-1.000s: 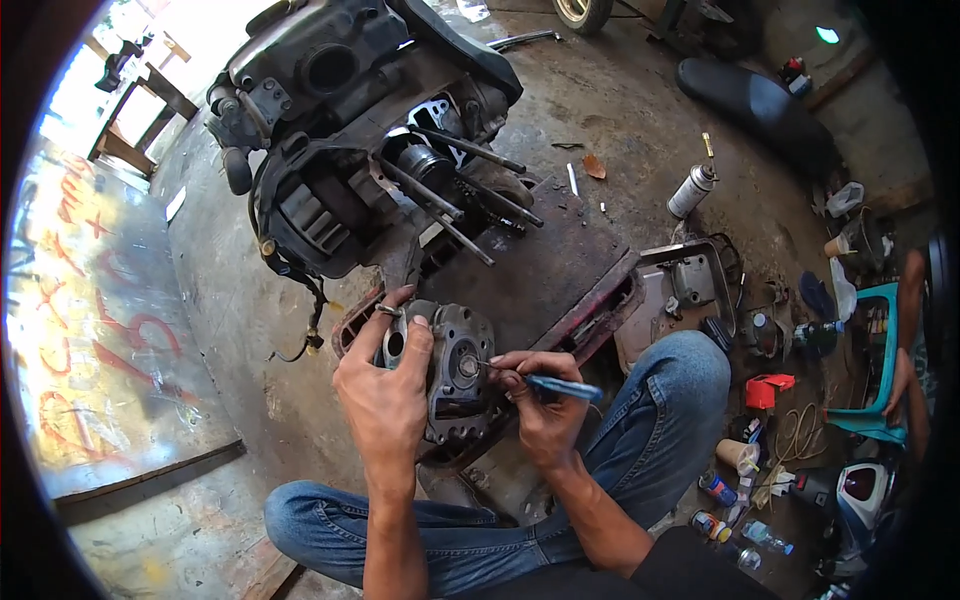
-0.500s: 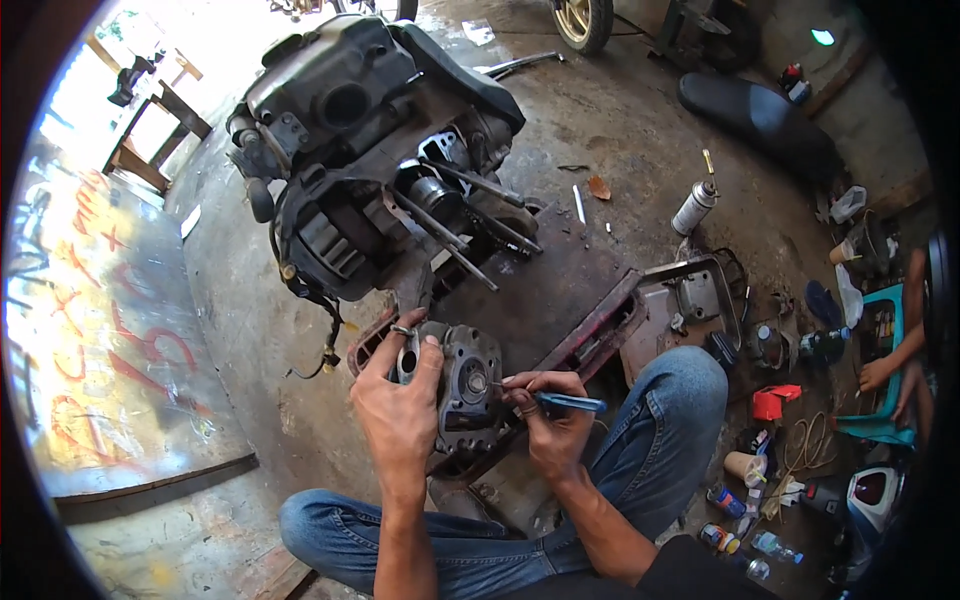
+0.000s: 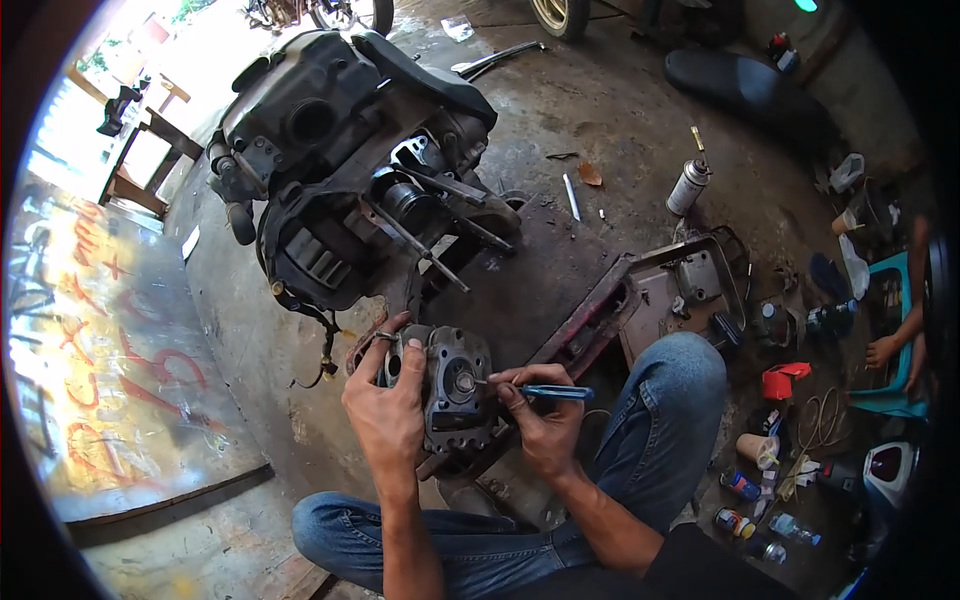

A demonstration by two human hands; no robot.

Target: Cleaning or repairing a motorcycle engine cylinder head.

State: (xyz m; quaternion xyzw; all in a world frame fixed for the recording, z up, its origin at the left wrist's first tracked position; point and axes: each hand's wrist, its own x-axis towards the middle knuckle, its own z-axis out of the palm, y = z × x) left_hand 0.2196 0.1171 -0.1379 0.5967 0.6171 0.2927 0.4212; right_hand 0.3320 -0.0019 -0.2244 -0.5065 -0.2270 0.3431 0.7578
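Note:
My left hand (image 3: 388, 412) grips the left side of a grey engine cylinder head (image 3: 447, 412), with the thumb along its upper face. A ring is on one finger. The part is held tilted up, its round hollow facing to the right. My right hand (image 3: 545, 432) pinches a slim tool with a blue handle (image 3: 560, 392). Its thin tip points at the round hollow; whether it touches is too small to tell. Beyond my hands lies an engine (image 3: 330, 170), its piston (image 3: 408, 200) showing among several long studs (image 3: 448, 275).
A dark red metal stand (image 3: 590, 320) lies under the work. To the right are a spray can (image 3: 688, 188), a metal tray (image 3: 650, 335), a red box (image 3: 783, 380), several bottles and a teal stool (image 3: 885, 400). A co-worker's hand (image 3: 882, 350) rests near the stool. A painted board (image 3: 130, 400) stands left.
The whole view has shifted a little, the scene sliding left. My grip on the cylinder head and the blue-handled tool looks the same, with the tip still by the round hollow.

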